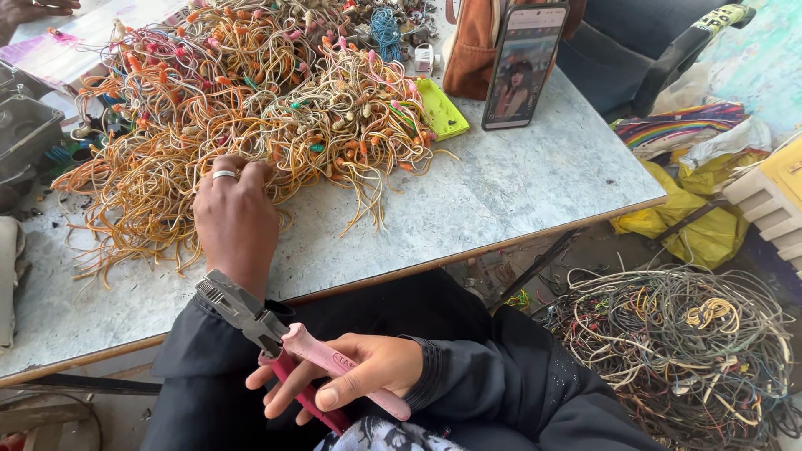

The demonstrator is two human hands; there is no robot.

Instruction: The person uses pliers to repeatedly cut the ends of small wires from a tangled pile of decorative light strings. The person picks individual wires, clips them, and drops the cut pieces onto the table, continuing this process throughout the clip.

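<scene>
A large tangled heap of thin orange, cream and yellow wires (pixel 251 100) is spread over the grey mottled bench (pixel 518 184), filling its ten-to-twelve o'clock part. The left hand (pixel 236 213), a silver ring on one finger, is laid palm down at the six o'clock edge of that heap, its fingertips pushed in among the strands; whether any wire is actually pinched cannot be told, since the fingertips are hidden by the tangle. The right hand (pixel 359 376) is held low, off the bench edge at about six o'clock of the view, over a dark-sleeved lap, and its grip is closed around the pink handles of a pair of pliers (pixel 276 342). The grey metal head of the pliers is pointed toward ten o'clock, lying just beside the left wrist, with nothing seen between its tips. At two o'clock from the heap a lime-green tray (pixel 441 108) is set just beside the wires, and a smartphone (pixel 525 63) is propped upright next to it against a brown bag (pixel 469 46). On the floor, at four o'clock, a second heap of darker mixed cables (pixel 677 351) is piled, with yellow plastic bags (pixel 693 217) above it at three o'clock. Another person's hand (pixel 29 12) is seen at the top corner, at eleven o'clock.
</scene>
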